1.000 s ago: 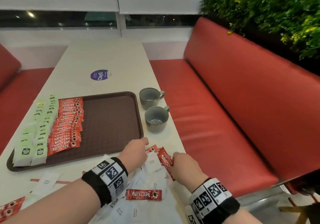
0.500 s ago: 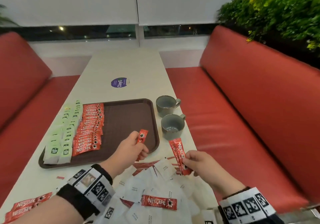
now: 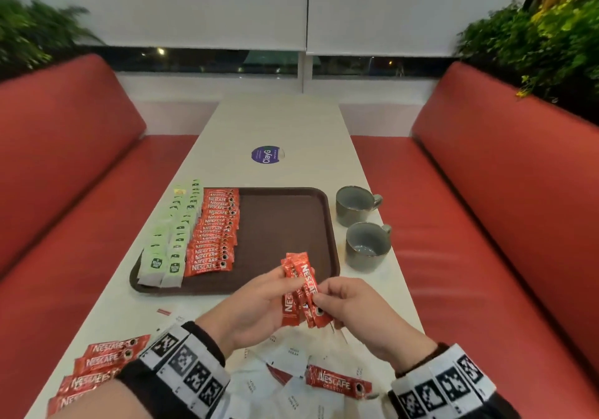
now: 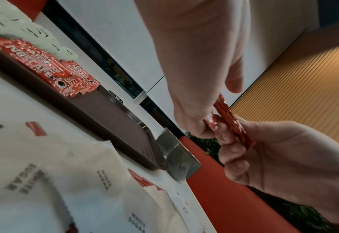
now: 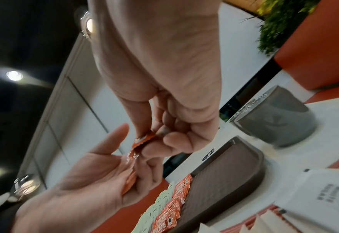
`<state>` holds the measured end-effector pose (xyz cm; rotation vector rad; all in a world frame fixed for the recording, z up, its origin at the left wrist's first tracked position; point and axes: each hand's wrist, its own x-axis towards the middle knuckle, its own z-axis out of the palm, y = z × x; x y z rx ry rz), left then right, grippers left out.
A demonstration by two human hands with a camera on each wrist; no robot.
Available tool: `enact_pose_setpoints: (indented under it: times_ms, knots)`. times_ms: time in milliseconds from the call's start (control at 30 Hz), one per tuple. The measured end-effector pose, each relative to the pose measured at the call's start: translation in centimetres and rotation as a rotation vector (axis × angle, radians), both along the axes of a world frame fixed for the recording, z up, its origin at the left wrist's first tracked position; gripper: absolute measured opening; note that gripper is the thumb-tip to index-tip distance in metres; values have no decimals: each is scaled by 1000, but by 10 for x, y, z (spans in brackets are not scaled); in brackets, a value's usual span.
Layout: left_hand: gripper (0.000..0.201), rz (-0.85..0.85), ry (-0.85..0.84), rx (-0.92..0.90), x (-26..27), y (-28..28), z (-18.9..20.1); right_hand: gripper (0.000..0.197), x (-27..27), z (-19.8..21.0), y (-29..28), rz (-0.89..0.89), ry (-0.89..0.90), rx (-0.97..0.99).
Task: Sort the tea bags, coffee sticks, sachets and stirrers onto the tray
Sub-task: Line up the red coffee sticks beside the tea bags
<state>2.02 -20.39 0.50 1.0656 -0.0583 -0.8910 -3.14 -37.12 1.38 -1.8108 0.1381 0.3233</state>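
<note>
Both hands hold one bundle of red Nescafe coffee sticks (image 3: 301,289) in the air, just in front of the brown tray (image 3: 285,224). My left hand (image 3: 275,289) curls its fingers round the bundle from the left. My right hand (image 3: 327,302) pinches the bundle's lower end. The left wrist view shows the sticks (image 4: 230,121) edge-on between both hands. In the right wrist view they (image 5: 142,141) lie against the left palm. On the tray's left side lie rows of green tea bags (image 3: 171,243) and coffee sticks (image 3: 215,234).
Two grey cups (image 3: 355,205) (image 3: 368,245) stand right of the tray. White sugar sachets (image 3: 285,354) and a loose coffee stick (image 3: 338,384) lie under my wrists. More sticks (image 3: 103,363) lie at the near left. Red benches flank the table.
The hands lifted from the sachet pile and came together; the left hand's stick and the right hand's sticks now form one bundle. The head view swung left.
</note>
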Motion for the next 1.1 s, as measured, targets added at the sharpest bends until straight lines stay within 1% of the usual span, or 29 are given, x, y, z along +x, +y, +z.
enact_pose_setpoints:
  times_ms: [67, 133, 267, 367, 433, 500, 567, 633, 700, 767, 867, 967, 1033, 1100]
  knots:
    - [33, 57, -23, 56, 0, 4, -2, 22, 4, 0, 12, -19, -39, -68]
    - [27, 102, -38, 71, 0, 9, -4, 23, 8, 0, 21, -50, -63, -106]
    - [29, 130, 13, 57, 1, 26, -6, 18, 12, -2, 37, -28, -45, -138]
    - [30, 136, 21, 21, 4, 42, -8, 16, 16, -9, 49, -49, -24, -102]
    - [25, 177, 1, 3, 8, 51, -8, 14, 18, -13, 58, -63, 29, -65]
    - [17, 243, -8, 11, 12, 57, -6, 11, 19, -12, 70, -54, 94, 67]
    - [13, 301, -29, 21, 16, 62, -6, 8, 23, -7, 81, -77, 106, 185]
    - [10, 369, -56, 9, 20, 67, -6, 8, 31, -1, 86, -123, 104, 258]
    - [8, 431, -54, -35, 25, 73, -5, 7, 39, 3, 91, -114, 100, 289]
    - [11, 452, -48, -77, 29, 78, -3, 8, 43, 5, 96, -61, 68, 255]
    - [16, 410, -29, -90, 34, 86, 1, 13, 48, 5, 104, -46, -7, 163]
    - [15, 320, 65, -72, 38, 101, 3, 14, 55, 10, 105, -99, -65, 124]
    - [30, 216, 150, -75, 38, 115, 2, 16, 61, 17, 101, -112, -80, 117]
    - [39, 49, 180, -89, 38, 128, 4, 18, 68, 27, 96, -32, -86, 44]
